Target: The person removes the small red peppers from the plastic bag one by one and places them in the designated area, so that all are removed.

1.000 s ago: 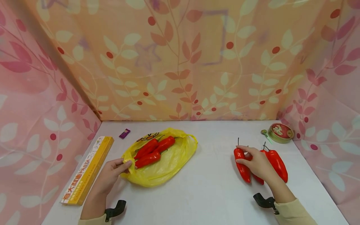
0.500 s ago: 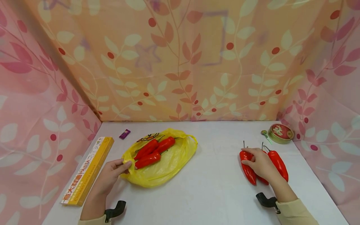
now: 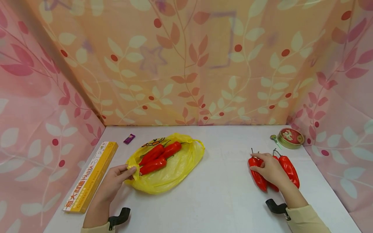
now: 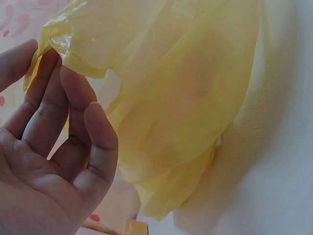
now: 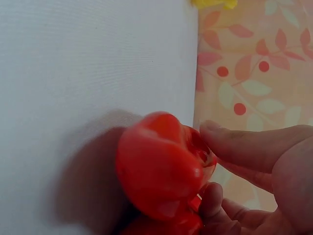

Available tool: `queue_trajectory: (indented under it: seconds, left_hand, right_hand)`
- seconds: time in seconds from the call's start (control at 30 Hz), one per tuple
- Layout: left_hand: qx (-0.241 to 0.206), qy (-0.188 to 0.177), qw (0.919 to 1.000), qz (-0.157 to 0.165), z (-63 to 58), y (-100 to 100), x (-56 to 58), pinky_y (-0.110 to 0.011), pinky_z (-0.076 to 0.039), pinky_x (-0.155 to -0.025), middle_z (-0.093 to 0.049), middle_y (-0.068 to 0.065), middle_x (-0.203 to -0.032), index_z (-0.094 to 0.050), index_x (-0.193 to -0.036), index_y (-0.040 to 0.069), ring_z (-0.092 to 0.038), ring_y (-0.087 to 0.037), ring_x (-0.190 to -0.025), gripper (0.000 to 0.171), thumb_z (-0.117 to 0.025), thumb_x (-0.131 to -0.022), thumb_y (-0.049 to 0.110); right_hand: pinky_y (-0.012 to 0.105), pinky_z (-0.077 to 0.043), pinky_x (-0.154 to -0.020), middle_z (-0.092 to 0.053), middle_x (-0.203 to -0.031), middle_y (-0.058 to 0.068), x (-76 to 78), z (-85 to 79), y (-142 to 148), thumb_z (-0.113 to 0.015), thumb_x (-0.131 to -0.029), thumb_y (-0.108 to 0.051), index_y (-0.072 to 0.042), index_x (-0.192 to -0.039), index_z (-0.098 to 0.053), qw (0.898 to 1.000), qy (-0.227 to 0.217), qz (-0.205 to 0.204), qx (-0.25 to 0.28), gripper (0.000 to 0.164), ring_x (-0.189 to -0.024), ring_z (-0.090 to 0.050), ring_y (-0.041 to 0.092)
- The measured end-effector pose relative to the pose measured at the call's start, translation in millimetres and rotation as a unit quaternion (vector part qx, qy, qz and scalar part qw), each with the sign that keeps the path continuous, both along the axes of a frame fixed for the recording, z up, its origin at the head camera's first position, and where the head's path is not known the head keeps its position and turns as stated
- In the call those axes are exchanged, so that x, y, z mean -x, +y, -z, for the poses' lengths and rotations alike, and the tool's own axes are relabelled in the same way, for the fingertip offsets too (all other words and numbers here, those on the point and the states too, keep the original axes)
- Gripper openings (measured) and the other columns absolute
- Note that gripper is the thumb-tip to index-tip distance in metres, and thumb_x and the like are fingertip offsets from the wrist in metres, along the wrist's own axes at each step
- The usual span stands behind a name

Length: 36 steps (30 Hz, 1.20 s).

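Observation:
In the head view, my left hand (image 3: 115,181) pinches the near-left edge of a yellow plastic bag (image 3: 177,178) between thumb and fingers. The bag lies spread open, with three glossy red peppers (image 3: 153,165) inside at its left. Its thin film (image 4: 181,107) hangs from my fingertips in the left wrist view. Over on the right, my right hand (image 3: 271,170) holds a red pepper (image 3: 257,178) near its stem end, thumb on one side and fingers on the other. More red peppers (image 3: 289,171) lie close beside and under that hand, partly hidden by it.
A yellow pasta box (image 3: 93,178) lies slanted at the left, near a small purple packet (image 3: 129,138). Toward the back right stand a round red-and-green tin (image 3: 290,137) and a small green-handled item (image 3: 274,139). Patterned cloth (image 3: 186,64) walls the white table on three sides.
My right hand has shifted slightly right with the pepper, bringing it closer against the other red peppers; it has barely moved in the last half second. My left hand and the bag stay put.

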<state>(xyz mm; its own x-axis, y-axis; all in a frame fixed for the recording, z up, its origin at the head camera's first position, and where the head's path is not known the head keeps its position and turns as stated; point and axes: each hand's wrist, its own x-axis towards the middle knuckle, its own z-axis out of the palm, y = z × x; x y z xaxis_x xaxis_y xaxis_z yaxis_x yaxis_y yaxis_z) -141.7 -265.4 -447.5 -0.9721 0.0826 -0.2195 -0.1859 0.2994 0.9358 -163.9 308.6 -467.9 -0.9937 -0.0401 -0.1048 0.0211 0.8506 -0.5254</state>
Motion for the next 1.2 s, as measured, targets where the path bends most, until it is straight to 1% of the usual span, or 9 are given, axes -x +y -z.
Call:
queue_trajectory:
  seconds: [0.17, 0.27, 0.43, 0.53, 0.63, 0.77, 0.9, 1.0, 1.2]
  left_hand:
    - [-0.003, -0.003, 1.0, -0.002, 0.3, 0, 0.2, -0.021, -0.051, -0.087, -0.069, 0.001, -0.096, -0.067, -0.12, -0.005, -0.06, -0.015, -0.092, 0.041, -0.062, -0.102, 0.031]
    - [-0.008, -0.004, 0.9999, -0.006, 0.3, 0, 0.2, -0.021, -0.052, -0.086, -0.068, 0.002, -0.095, -0.067, -0.12, -0.005, -0.06, -0.015, -0.092, 0.04, -0.062, -0.101, 0.031]
    - [-0.009, -0.003, 0.9999, -0.009, -0.7, 0, -0.5, -0.021, -0.052, -0.086, -0.068, 0.001, -0.095, -0.067, -0.12, -0.005, -0.061, -0.016, -0.092, 0.041, -0.062, -0.101, 0.031]
    - [-0.002, -0.002, 1.0, -0.007, -0.5, 0, -0.3, -0.021, -0.052, -0.087, -0.069, 0.0, -0.096, -0.067, -0.121, -0.005, -0.06, -0.016, -0.093, 0.043, -0.062, -0.101, 0.033]
    - [0.003, -0.007, 0.9999, -0.01, -0.3, -1, 0.1, -0.021, -0.051, -0.088, -0.069, -0.001, -0.097, -0.067, -0.121, -0.004, -0.06, -0.017, -0.094, 0.044, -0.063, -0.1, 0.035]
    - [0.005, -0.008, 0.9998, -0.015, 0.6, -2, 0.2, -0.021, -0.051, -0.089, -0.07, -0.002, -0.097, -0.067, -0.121, -0.003, -0.061, -0.018, -0.095, 0.045, -0.064, -0.1, 0.036]
    - [0.003, -0.001, 0.9999, -0.014, 1.8, -3, -0.1, -0.022, -0.051, -0.088, -0.069, -0.002, -0.096, -0.067, -0.119, -0.004, -0.061, -0.018, -0.093, 0.044, -0.064, -0.1, 0.035]
    - [-0.002, -0.004, 0.9998, -0.017, 0.9, -2, -0.7, -0.021, -0.051, -0.087, -0.069, -0.001, -0.095, -0.068, -0.119, -0.004, -0.061, -0.017, -0.093, 0.043, -0.064, -0.1, 0.034]
    - [-0.003, 0.004, 1.0, -0.005, -1.5, 0, -0.6, -0.022, -0.052, -0.087, -0.069, -0.002, -0.097, -0.067, -0.118, -0.005, -0.06, -0.018, -0.094, 0.042, -0.063, -0.101, 0.032]
  right_hand:
    - [0.03, -0.055, -0.062, -0.051, -0.129, 0.028, -0.1, -5.4, 1, -0.078, -0.089, -0.031, -0.007, -0.144, -0.053, 1.0, -0.002, 0.01, 0.013, 0.066, -0.088, -0.055, 0.026]
    - [0.031, -0.057, -0.063, -0.054, -0.132, 0.026, 1.2, -11.3, -1, -0.077, -0.09, -0.032, -0.009, -0.144, -0.054, 0.999, 0.018, 0.007, 0.029, 0.063, -0.092, -0.056, 0.027]
    - [0.033, -0.059, -0.067, -0.06, -0.131, 0.022, 3.3, -25.7, -12, -0.074, -0.092, -0.035, -0.013, -0.141, -0.057, 0.998, 0.049, -0.013, 0.041, 0.057, -0.097, -0.061, 0.028]
    - [0.034, -0.06, -0.069, -0.063, -0.128, 0.02, 6.1, -34.3, -24, -0.074, -0.092, -0.035, -0.013, -0.14, -0.058, 0.997, 0.055, -0.028, 0.05, 0.055, -0.1, -0.063, 0.029]
    - [0.03, -0.058, -0.069, -0.066, -0.125, 0.017, 9.9, -40.8, -37, -0.073, -0.093, -0.034, -0.012, -0.139, -0.059, 0.995, 0.058, -0.042, 0.064, 0.054, -0.099, -0.064, 0.028]
    - [0.028, -0.056, -0.069, -0.068, -0.123, 0.012, 15.4, -46.4, -57, -0.074, -0.092, -0.032, -0.015, -0.138, -0.061, 0.993, 0.058, -0.061, 0.086, 0.05, -0.099, -0.064, 0.026]
    - [0.03, -0.057, -0.07, -0.069, -0.122, 0.009, 19.6, -50.0, -77, -0.075, -0.092, -0.031, -0.018, -0.137, -0.062, 0.99, 0.062, -0.073, 0.102, 0.049, -0.1, -0.064, 0.025]
    - [0.031, -0.058, -0.07, -0.07, -0.12, 0.007, 22.4, -50.8, -91, -0.076, -0.091, -0.03, -0.019, -0.135, -0.064, 0.988, 0.07, -0.08, 0.11, 0.047, -0.099, -0.065, 0.023]
    - [0.029, -0.056, -0.07, -0.07, -0.117, 0.003, 24.7, -50.1, -116, -0.077, -0.09, -0.028, -0.02, -0.133, -0.065, 0.983, 0.072, -0.106, 0.13, 0.045, -0.095, -0.065, 0.019]
